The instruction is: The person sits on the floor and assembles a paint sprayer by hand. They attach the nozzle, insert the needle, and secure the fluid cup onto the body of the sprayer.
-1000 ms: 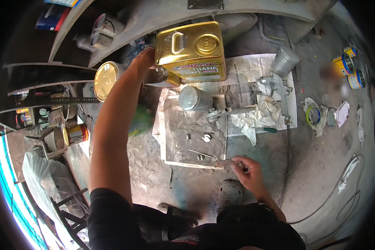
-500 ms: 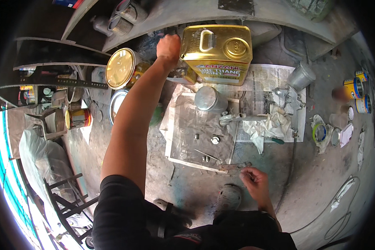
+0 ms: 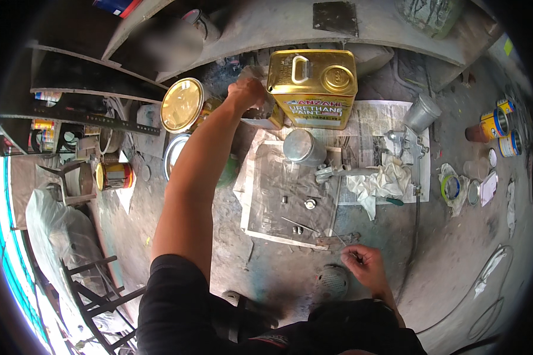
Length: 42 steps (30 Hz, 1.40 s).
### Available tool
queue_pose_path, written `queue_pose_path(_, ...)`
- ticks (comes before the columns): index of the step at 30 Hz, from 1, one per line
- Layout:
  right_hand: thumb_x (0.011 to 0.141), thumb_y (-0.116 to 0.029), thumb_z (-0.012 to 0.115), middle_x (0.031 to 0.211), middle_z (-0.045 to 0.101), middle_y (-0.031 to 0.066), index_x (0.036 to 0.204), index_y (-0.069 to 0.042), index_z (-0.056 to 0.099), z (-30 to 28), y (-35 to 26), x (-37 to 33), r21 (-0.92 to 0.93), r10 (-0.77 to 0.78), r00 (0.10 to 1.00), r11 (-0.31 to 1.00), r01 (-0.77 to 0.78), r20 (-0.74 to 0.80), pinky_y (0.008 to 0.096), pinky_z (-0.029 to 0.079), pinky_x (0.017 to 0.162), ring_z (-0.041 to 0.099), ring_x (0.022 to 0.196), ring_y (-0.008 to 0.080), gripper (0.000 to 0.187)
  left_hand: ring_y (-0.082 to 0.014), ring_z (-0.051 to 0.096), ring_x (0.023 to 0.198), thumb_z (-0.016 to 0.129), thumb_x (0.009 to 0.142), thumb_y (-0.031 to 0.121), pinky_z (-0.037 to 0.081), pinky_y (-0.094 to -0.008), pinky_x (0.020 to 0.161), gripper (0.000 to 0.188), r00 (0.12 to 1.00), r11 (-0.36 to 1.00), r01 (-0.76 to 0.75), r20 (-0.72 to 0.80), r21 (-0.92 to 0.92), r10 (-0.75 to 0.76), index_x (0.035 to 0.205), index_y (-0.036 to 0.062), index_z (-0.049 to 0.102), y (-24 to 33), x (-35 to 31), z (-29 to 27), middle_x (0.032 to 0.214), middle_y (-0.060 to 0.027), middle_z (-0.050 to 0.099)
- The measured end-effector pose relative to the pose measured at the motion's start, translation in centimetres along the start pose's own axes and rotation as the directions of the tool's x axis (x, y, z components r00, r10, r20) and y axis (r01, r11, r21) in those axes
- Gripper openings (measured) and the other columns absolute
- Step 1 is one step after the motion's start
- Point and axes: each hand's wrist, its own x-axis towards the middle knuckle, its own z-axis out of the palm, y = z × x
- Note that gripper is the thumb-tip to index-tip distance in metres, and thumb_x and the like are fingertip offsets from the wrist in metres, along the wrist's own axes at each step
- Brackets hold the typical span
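My left hand reaches far forward, between a round gold-lidded can and a large rectangular gold paint tin. Its fingers are closed, and a pale, blurred shape shows at their far side; what it is I cannot make out. Close to my body, my right hand pinches a thin metal rod that points up and left. In front of it, a dusty sheet on newspaper bears small metal fittings, a round metal part, another thin rod and a lidded metal cup.
A spray gun, a grey metal cup and a crumpled white cloth lie on the newspaper at right. Farther right stand yellow-and-blue cans. A hose crosses the floor. Shelves overhang the far side.
My left hand has drawn back slightly toward me, and a pale blurred shape now shows at its fingers. The right hand stays low, its thin rod now plainer to see. The view has shifted slightly.
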Motion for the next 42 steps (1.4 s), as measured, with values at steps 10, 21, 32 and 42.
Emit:
queue_pose_path(10,0.096,-0.011,0.067,0.073,0.067,0.0046,0.112,0.0,0.072,1.8,-2.2,0.1,-0.093,-0.179,0.983,0.98,0.176,-0.03,0.0246,0.043,0.057,0.052,0.06,0.0073,0.02,-0.0418,0.068,0.106,0.053,0.098,0.042,0.056,-0.0478,0.088,0.051,0.912,0.941,-0.137,-0.411,-0.31,-0.003,0.12,-0.0036,0.053,-6.3,-7.6,3.0,0.113,-0.0327,0.067)
queue_pose_path(21,0.093,-0.006,0.061,0.087,0.073,0.0183,0.11,-0.002,0.068,6.0,-0.9,3.9,-0.372,-0.17,0.983,0.919,0.132,-0.07,0.0433,0.055,0.07,0.071,0.077,0.0383,0.019,-0.0092,0.053,0.07,0.055,0.105,0.032,0.045,-0.0263,0.06,0.022,0.951,-0.214,-0.308,-0.305,-0.927,-0.049,0.115,0.0128,0.054,-7.4,-8.8,9.0,0.087,0.0016,0.057)
queue_pose_path(32,0.088,-0.004,0.072,0.082,0.073,0.0135,0.103,-0.001,0.075,7.6,-11.7,6.8,-0.477,-0.65,0.724,0.724,0.499,-0.229,0.0274,0.053,0.062,0.07,0.069,0.0147,0.016,-0.0085,0.046,0.066,0.05,0.105,0.05,0.042,-0.0263,0.061,0.046,0.92,-0.045,-0.374,-0.365,-0.926,-0.145,0.12,0.0078,0.061,-8.5,-24.3,10.3,0.08,0.0032,0.053)
queue_pose_path(42,0.087,-0.001,0.072,0.087,0.074,0.0137,0.103,-0.001,0.074,14.8,-11.4,3.7,-0.652,-0.727,0.653,0.391,0.649,0.214,0.0311,0.055,0.066,0.072,0.074,0.0237,0.017,-0.0104,0.051,0.072,0.051,0.107,0.038,0.045,-0.0278,0.061,0.025,0.988,-0.754,-0.053,0.075,-0.655,-0.134,0.102,0.0139,0.052,1.1,-34.8,26.4,0.081,0.0031,0.048)
